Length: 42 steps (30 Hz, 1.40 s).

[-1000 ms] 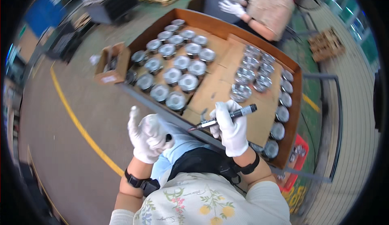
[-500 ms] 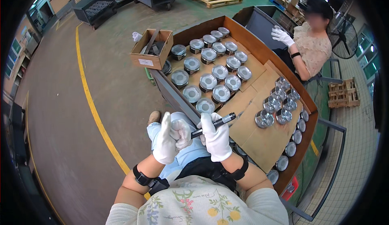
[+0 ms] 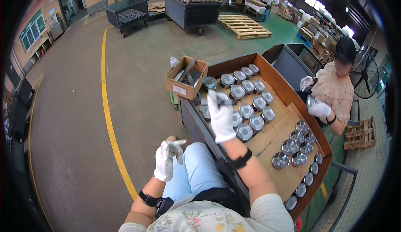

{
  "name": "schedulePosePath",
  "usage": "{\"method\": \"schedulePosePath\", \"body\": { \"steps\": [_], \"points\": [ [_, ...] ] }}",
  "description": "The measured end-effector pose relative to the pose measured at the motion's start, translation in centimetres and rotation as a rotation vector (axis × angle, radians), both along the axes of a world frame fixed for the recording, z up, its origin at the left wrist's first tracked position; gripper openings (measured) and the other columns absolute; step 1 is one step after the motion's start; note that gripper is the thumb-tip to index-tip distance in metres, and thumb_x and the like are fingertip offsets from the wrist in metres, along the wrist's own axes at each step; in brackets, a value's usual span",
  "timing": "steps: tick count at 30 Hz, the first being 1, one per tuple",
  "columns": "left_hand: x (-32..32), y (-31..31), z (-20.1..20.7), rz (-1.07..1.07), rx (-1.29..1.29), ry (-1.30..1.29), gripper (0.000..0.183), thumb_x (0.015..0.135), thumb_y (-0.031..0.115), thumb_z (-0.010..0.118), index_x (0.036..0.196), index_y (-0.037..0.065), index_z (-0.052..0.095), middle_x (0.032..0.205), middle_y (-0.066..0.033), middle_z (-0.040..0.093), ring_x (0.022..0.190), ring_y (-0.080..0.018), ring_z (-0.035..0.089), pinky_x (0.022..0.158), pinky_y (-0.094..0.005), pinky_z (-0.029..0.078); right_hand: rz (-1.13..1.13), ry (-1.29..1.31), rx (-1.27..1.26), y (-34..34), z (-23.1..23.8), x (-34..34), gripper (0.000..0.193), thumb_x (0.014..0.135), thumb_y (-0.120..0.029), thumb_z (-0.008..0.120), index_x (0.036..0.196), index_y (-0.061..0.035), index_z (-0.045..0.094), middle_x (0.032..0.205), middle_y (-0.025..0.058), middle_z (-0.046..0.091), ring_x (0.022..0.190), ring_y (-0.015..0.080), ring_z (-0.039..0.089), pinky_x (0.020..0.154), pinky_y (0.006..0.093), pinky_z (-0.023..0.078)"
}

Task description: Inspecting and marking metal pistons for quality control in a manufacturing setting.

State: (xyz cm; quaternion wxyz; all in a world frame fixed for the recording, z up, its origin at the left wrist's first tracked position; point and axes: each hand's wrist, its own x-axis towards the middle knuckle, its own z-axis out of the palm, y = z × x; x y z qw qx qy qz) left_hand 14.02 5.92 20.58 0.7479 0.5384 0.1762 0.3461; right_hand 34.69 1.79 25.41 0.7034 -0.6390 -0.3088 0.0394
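My right hand (image 3: 221, 117), in a white glove, reaches over the near left side of a rust-brown cart (image 3: 321, 138). Its fingers are closed around a black-and-silver marker pen, which is blurred and partly hidden. Just beyond and to the right are rows of round metal pistons (image 3: 244, 132), crowns up on cardboard (image 3: 267, 148). Some pistons are covered by my hand and forearm. Over my lap, left of the cart, my gloved left hand (image 3: 166, 159) holds nothing, its fingers apart.
A small brown box (image 3: 179, 90) with dark metal strips rests at the cart's left corner. Shinier pistons (image 3: 290, 147) cluster on the right cardboard. Across the cart, a co-worker (image 3: 334, 85) in white gloves handles a shiny metal piece. Dark wheeled bins (image 3: 192, 16) and a pallet (image 3: 244, 26) stand farther back.
My right hand has moved forward from my lap to over the cart with the marker pen. My left hand has separated from it and opened. The view has tilted up; the co-worker's hands have lowered.
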Motion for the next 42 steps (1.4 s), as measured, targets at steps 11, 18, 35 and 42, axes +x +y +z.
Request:
{"method": "schedulePosePath", "body": {
  "steps": [11, 18, 35, 42],
  "points": [
    [-2.9, -1.1, -4.2, 0.121, -0.198, 0.282, 0.058, 0.099, 0.050, 0.041, 0.076, 0.000, 0.058, 0.062, -0.0124, 0.058, 0.043, -0.0174, 0.050, 0.041, -0.0280, 0.041, -0.150, -0.290, -0.747, 5.0, -4.9, 8.7, 0.046, 0.078, -0.014, 0.057, 0.124, -0.0115, 0.058, 0.109, 0.0203, 0.065, 0.102, 0.0360, 0.062, 0.089, 0.0431, 0.049],
    [-3.5, -0.4, -6.1, 0.073, -0.182, 0.407, 0.055, 0.101, 0.045, 0.041, 0.078, -0.001, 0.060, 0.058, -0.0093, 0.056, 0.043, -0.0152, 0.051, 0.047, -0.0280, 0.047, -0.028, -0.181, -1.174, -8.9, -7.3, 11.9, 0.032, 0.080, -0.030, 0.059, 0.105, -0.0117, 0.070, 0.108, 0.0184, 0.067, 0.099, 0.0377, 0.064, 0.085, 0.0462, 0.050],
    [-1.1, -3.3, -6.5, -0.041, -0.152, 0.446, 0.044, 0.101, 0.036, 0.044, 0.081, 0.000, 0.060, 0.054, -0.0051, 0.054, 0.045, -0.0136, 0.052, 0.047, -0.0249, 0.044, -0.255, 0.251, -1.515, -12.7, -13.7, 12.9, 0.097, 0.064, -0.053, 0.079, 0.143, -0.0173, 0.035, 0.129, 0.0217, 0.053, 0.117, 0.0338, 0.057, 0.093, 0.0448, 0.050],
    [-0.8, -3.5, -4.7, -0.169, -0.102, 0.531, 0.038, 0.100, 0.033, 0.047, 0.086, 0.001, 0.060, 0.059, -0.0046, 0.056, 0.048, -0.0136, 0.053, 0.057, -0.0271, 0.050, -0.210, 0.180, -1.228, -17.3, -8.7, 10.7, 0.099, 0.058, -0.057, 0.080, 0.137, -0.0114, 0.041, 0.124, 0.0235, 0.056, 0.113, 0.0362, 0.058, 0.093, 0.0430, 0.050]
  ]
}}
